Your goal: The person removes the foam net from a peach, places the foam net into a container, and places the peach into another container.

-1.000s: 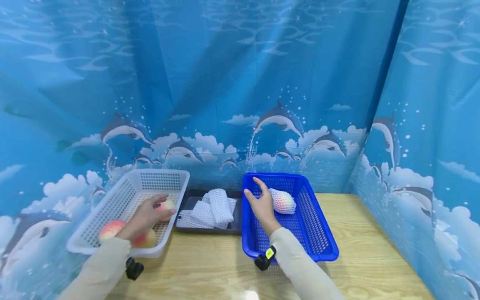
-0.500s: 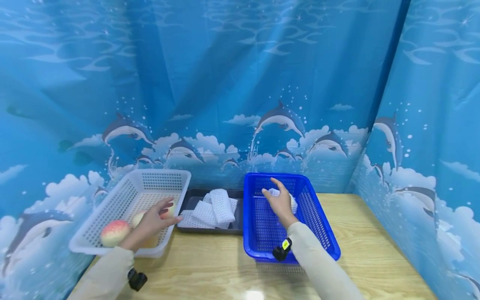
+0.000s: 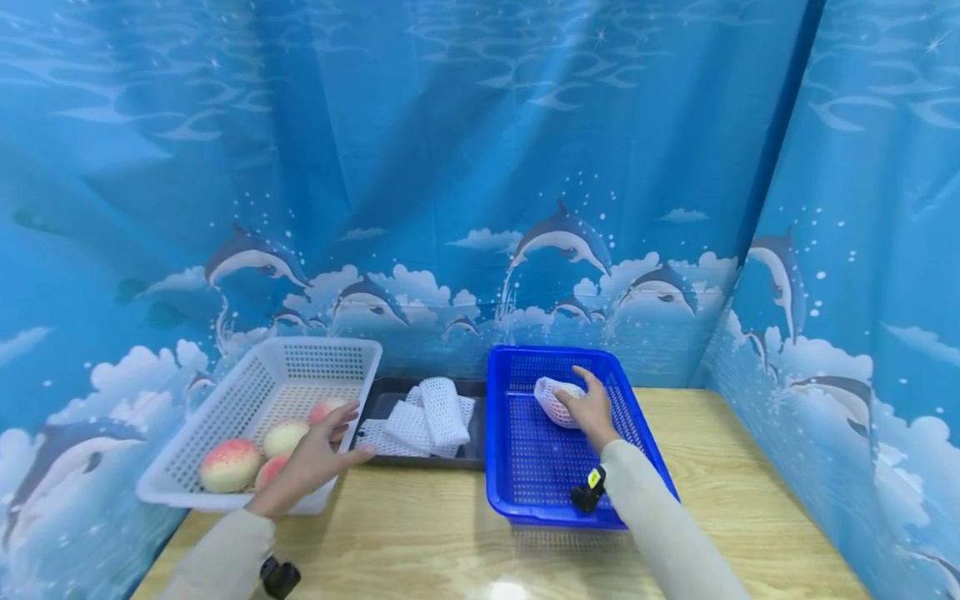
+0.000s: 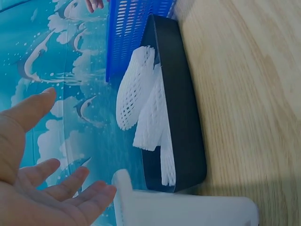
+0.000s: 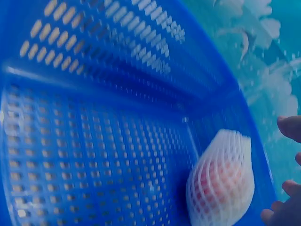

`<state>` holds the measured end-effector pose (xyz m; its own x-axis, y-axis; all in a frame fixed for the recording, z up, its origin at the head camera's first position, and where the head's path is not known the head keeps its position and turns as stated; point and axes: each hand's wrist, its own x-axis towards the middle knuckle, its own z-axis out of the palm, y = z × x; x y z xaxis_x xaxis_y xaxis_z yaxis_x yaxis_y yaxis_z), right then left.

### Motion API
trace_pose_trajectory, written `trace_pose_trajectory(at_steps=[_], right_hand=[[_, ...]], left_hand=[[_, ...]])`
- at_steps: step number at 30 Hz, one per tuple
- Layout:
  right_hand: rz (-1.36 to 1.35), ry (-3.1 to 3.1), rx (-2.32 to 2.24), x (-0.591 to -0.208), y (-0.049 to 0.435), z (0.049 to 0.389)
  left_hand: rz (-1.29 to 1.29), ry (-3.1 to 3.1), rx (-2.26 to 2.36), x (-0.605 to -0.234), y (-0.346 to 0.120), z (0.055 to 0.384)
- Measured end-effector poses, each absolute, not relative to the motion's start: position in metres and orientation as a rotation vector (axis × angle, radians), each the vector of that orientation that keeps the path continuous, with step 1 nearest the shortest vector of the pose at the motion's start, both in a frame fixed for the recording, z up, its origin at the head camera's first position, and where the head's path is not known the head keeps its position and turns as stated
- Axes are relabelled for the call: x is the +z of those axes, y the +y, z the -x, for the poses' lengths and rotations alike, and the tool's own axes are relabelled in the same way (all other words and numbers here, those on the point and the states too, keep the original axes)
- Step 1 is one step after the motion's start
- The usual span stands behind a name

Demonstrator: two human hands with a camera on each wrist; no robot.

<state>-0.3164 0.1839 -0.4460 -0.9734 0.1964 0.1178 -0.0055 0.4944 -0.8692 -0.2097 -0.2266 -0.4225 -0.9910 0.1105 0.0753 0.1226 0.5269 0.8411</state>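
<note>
My left hand (image 3: 318,458) is over the right side of the white basket (image 3: 322,343), fingers loosely spread and holding nothing. Several peaches (image 3: 228,467) lie beneath and beside it. The left wrist view shows that same hand (image 4: 47,202) with its palm bare. Over the blue basket (image 3: 536,487), my right hand (image 3: 592,410) is beside a peach in a white foam net (image 3: 555,404). In the right wrist view its relaxed fingers (image 5: 291,188) stand apart from the netted peach (image 5: 221,186), which lies against the basket's wall.
Between the baskets is a black tray (image 3: 471,457) with several white foam nets (image 3: 444,412) heaped in it. The wooden table (image 3: 420,542) runs along the front. A dolphin-print curtain (image 3: 420,208) hangs behind and at the sides.
My right hand has moved right across the blue basket to the far side of the netted peach. My left hand has drifted slightly right and nearer me, still holding nothing.
</note>
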Motion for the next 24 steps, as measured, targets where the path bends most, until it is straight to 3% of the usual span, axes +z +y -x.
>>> trace_pose_trajectory(at_steps=[10,24], right_hand=[[0.104,-2.657,1.491,-0.469,0.213,0.326],[-0.007,-2.795,1.301,-0.492,0.217,0.337]], left_hand=[[0.229,-2.697,-1.55,-0.429,-0.215,0.207],[0.35,-2.682,-1.447,-0.441,-0.205,0.203]])
